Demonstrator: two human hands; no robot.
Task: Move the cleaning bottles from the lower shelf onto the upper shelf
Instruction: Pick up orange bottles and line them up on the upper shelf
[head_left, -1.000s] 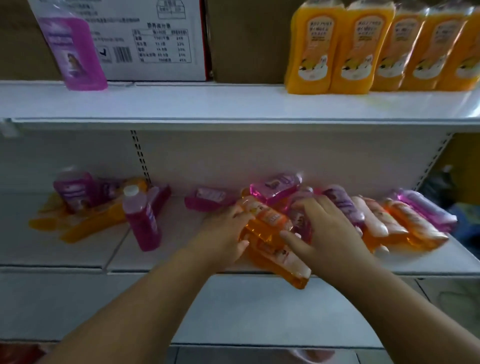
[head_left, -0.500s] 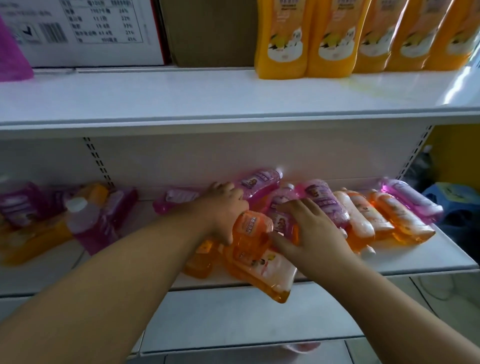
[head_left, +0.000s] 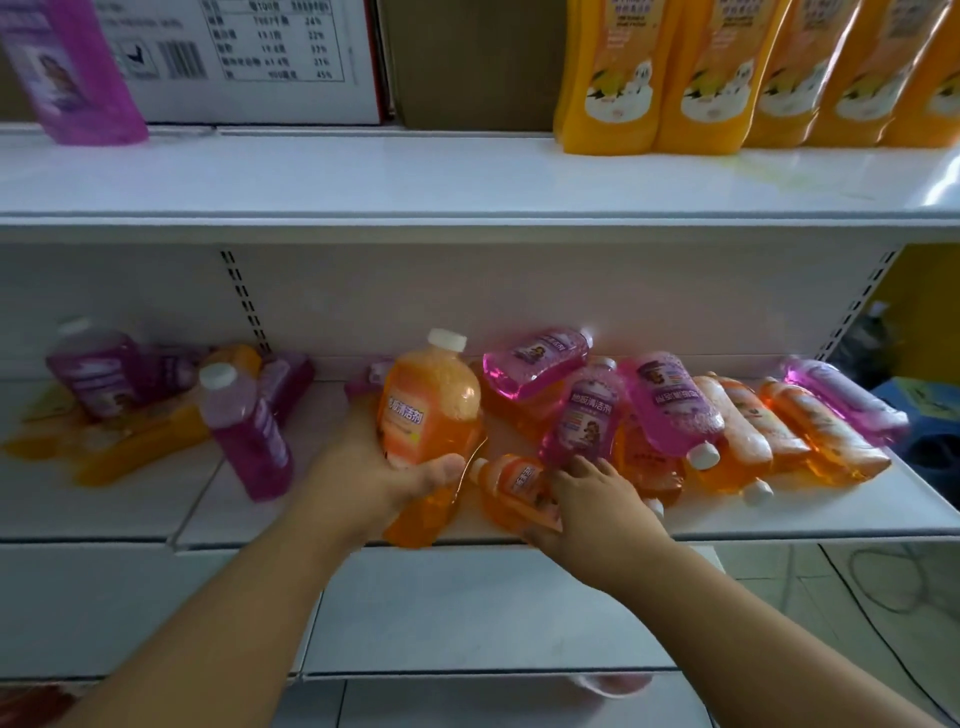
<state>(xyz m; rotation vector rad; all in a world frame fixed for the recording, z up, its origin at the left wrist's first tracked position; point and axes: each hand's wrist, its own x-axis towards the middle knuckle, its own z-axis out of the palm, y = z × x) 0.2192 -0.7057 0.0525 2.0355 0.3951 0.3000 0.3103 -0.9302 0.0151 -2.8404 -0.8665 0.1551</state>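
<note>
Left hand (head_left: 384, 475) gripped 1 upright orange bottle (head_left: 428, 402) at frame centre; right hand (head_left: 597, 501), fingers loosely spread on the heaped bottles (head_left: 670, 415), risked nudging them off the lower shelf (head_left: 831, 514).

White printed carton (head_left: 249, 57) and brown cardboard box (head_left: 470, 62) at upper back; blue stool (head_left: 919, 397) far right; tiled floor (head_left: 831, 613) below.

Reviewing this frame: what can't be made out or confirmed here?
- Head view: whether the right hand actually grips the small orange bottle; the hand covers its lower part.
- Left pile of bottles on the lower shelf: blurred, so no count or labels.
- Yellow bottles on the upper shelf: tops cut off by the frame edge.
- Base of the orange bottle in the left hand: hidden by the palm.
</note>
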